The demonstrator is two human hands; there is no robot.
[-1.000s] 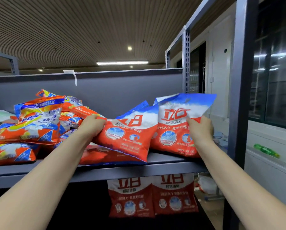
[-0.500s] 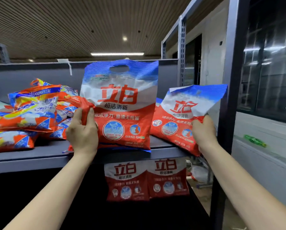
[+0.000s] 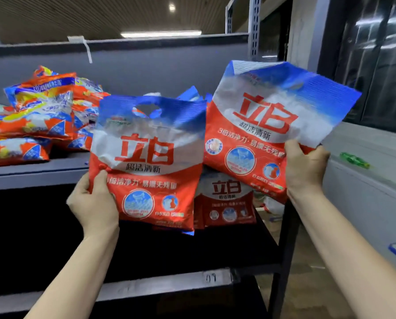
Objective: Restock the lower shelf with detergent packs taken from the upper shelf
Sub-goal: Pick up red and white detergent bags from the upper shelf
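Observation:
My left hand [image 3: 93, 203] grips the lower left corner of a red, white and blue detergent pack [image 3: 148, 162], held upright in front of the upper shelf's edge [image 3: 31, 173]. My right hand [image 3: 304, 171] holds a second, identical pack [image 3: 261, 125] by its lower right edge, tilted to the right and raised off the shelf. Between the two, a pack [image 3: 227, 203] stands upright on the dark lower shelf [image 3: 245, 245], partly hidden by the held ones.
A heap of orange and blue detergent bags [image 3: 38, 118] lies on the upper shelf's left part. A grey upright post [image 3: 286, 249] bounds the rack on the right. A third shelf edge [image 3: 160, 284] runs below. A green bottle [image 3: 353, 158] lies on a ledge at the right.
Both packs have come off the upper shelf toward me. The left one has dropped lower, in front of the shelf edge. The right one has been raised and turned face-on.

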